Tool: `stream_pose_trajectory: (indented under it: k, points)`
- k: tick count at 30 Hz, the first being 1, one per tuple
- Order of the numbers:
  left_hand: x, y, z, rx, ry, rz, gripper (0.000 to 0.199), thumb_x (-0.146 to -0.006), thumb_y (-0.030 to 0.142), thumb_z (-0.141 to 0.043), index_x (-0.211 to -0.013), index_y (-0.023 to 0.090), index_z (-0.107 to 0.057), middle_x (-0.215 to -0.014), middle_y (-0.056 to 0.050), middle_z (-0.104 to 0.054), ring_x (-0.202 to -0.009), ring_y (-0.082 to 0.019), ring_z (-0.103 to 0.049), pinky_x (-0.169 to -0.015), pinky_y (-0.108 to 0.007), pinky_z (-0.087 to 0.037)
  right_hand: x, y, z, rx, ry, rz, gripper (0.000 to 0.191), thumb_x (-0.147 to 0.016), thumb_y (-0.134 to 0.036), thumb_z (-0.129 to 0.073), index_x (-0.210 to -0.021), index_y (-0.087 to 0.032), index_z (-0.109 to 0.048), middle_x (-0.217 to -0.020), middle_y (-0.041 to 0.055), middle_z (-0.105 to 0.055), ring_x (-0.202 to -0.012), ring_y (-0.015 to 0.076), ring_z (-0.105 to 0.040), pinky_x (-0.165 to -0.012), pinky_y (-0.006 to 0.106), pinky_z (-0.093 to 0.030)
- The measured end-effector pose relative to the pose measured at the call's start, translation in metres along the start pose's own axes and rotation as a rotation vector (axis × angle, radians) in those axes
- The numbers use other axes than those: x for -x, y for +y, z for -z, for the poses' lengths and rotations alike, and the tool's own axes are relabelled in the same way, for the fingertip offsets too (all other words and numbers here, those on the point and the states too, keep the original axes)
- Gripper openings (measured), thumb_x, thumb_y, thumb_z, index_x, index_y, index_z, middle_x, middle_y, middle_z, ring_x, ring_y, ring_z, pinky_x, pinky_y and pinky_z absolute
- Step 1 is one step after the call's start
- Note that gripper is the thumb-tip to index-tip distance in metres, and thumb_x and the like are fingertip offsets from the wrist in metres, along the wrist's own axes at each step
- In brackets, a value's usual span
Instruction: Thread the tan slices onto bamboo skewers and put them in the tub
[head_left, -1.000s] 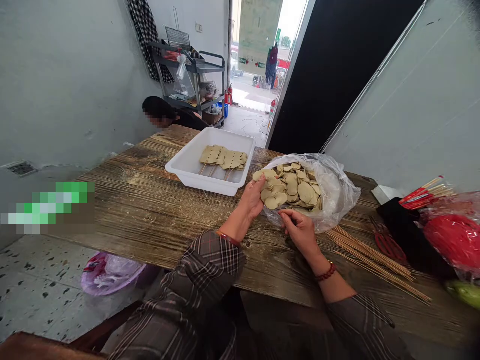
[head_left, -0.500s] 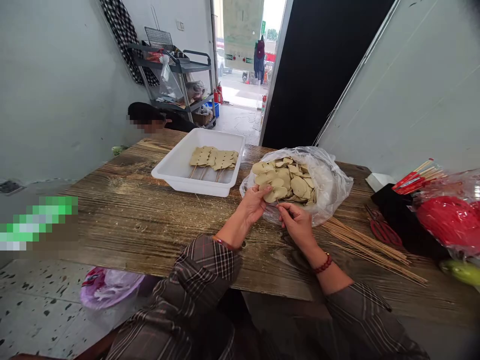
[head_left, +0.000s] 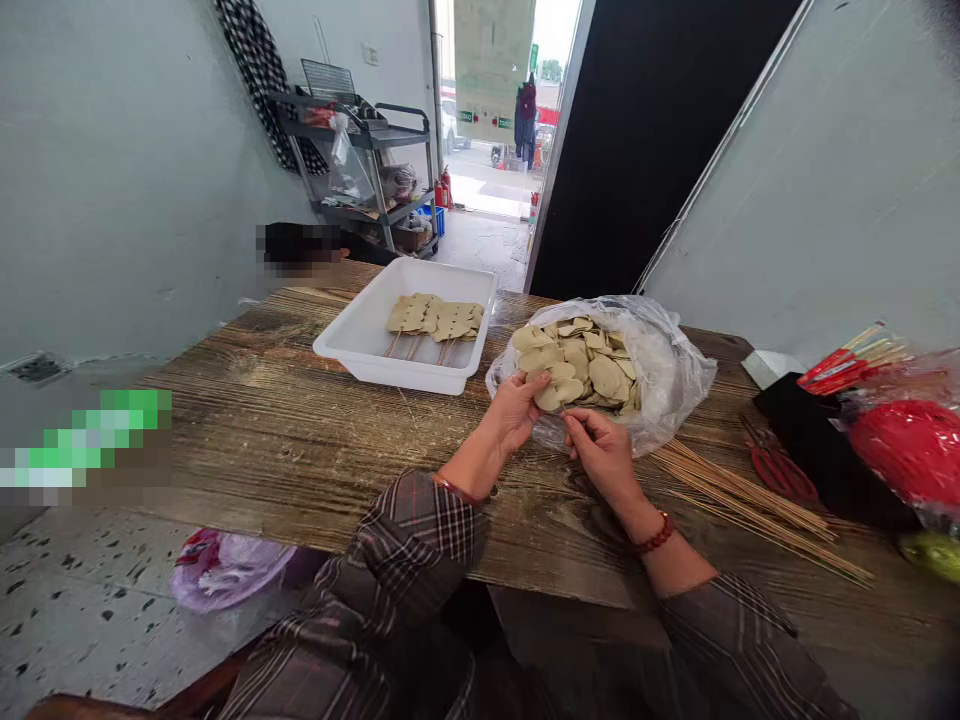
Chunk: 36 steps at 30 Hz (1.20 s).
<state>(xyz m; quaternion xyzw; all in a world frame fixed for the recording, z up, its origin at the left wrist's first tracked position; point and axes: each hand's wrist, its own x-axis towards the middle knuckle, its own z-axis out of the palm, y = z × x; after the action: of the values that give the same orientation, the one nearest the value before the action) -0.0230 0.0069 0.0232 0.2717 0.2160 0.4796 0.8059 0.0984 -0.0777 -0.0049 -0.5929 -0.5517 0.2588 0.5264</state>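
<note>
Several thin round beige slices point(head_left: 556, 388) are threaded on a wooden skewer. My left hand point(head_left: 516, 405) pinches the slices at their left edge. With finger and thumb closed, my right hand point(head_left: 600, 445) grips the skewer just below them; most of the stick is hidden by that hand. Behind both hands lies an opened clear plastic bag point(head_left: 671, 375) full of loose beige slices point(head_left: 607, 375). To its left stands a white plastic tray point(head_left: 390, 372), where finished-looking skewers of slices point(head_left: 435, 318) lie side by side.
Bare bamboo skewers point(head_left: 757, 510) lie right of my right hand, near red-handled scissors point(head_left: 780, 470) and a black box point(head_left: 832, 450). A red bundle in plastic point(head_left: 907, 450) sits at the right edge. Beyond the wooden table point(head_left: 285, 450) are a person's head point(head_left: 300, 245) and a cart point(head_left: 375, 135).
The whole view has shifted slightly, so things appear a little further right. Both hands keep their hold on the slices and skewer, and the person behind the table has lowered their head slightly.
</note>
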Motion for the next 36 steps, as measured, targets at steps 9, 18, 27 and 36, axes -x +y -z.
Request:
stream_pose_trajectory:
  k: [9, 18, 27, 36]
  points:
    - [-0.007, 0.008, 0.01, 0.028, 0.114, -0.062, 0.017, -0.074, 0.02, -0.072, -0.089, 0.014, -0.065, -0.085, -0.006, -0.073, -0.078, -0.017, -0.069, -0.08, -0.031, -0.054, 0.001, 0.009, 0.007, 0.075, -0.028, 0.005, 0.035, -0.086, -0.049, -0.058, -0.092, -0.017, -0.072, -0.06, 0.0, -0.063, -0.046, 0.0132, -0.055, -0.046, 0.026, -0.044]
    - [-0.008, -0.006, 0.014, -0.109, 0.04, -0.049, 0.025, -0.074, 0.023, -0.068, -0.097, 0.017, -0.064, -0.08, -0.004, -0.071, -0.062, -0.014, -0.066, -0.061, -0.026, -0.049, -0.005, 0.023, 0.023, 0.216, 0.109, 0.071, 0.034, -0.087, -0.046, -0.057, -0.098, -0.017, -0.072, -0.079, 0.0063, -0.072, -0.059, 0.0166, -0.061, -0.057, 0.031, -0.051]
    - [0.003, -0.037, 0.016, -1.019, -0.026, -0.345, 0.017, -0.082, 0.02, -0.055, -0.093, 0.018, -0.067, -0.087, -0.01, -0.071, -0.078, -0.02, -0.066, -0.072, -0.031, -0.051, -0.061, -0.043, 0.031, 0.565, 0.081, 0.42, 0.031, -0.092, -0.042, -0.05, -0.096, -0.02, -0.072, -0.086, 0.0072, -0.073, -0.076, 0.0209, -0.068, -0.07, 0.034, -0.052]
    - [0.048, -0.015, 0.026, -1.825, -0.769, -0.732, 0.028, -0.091, 0.022, -0.047, -0.116, 0.016, -0.06, -0.101, -0.01, -0.065, -0.091, -0.019, -0.063, -0.075, -0.031, -0.052, -0.165, -0.127, -0.051, 0.955, -0.237, 0.813, 0.029, -0.096, -0.029, -0.045, -0.103, -0.023, -0.073, -0.099, 0.006, -0.074, -0.09, 0.0225, -0.066, -0.073, 0.033, -0.047]
